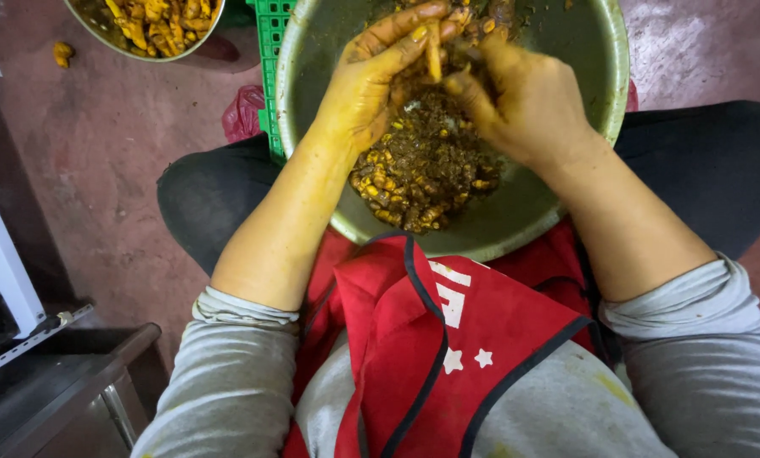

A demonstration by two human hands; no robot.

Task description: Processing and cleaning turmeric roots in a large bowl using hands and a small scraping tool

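Observation:
A large metal bowl [558,199] rests on my lap, holding a pile of brown peelings and yellow bits [426,174]. Over it, my left hand [371,80], stained yellow, pinches a small yellow root piece [433,51] between thumb and fingers. My right hand [524,97] is closed just to the right of it, its thumb and fingers touching the same piece. What the right hand grips inside its fingers is hidden.
A second metal bowl [121,47] of peeled yellow roots stands at the top left on the reddish floor, with one loose yellow piece [62,53] beside it. A green plastic crate [271,51] lies under the big bowl. A metal cabinet [66,382] stands at the bottom left.

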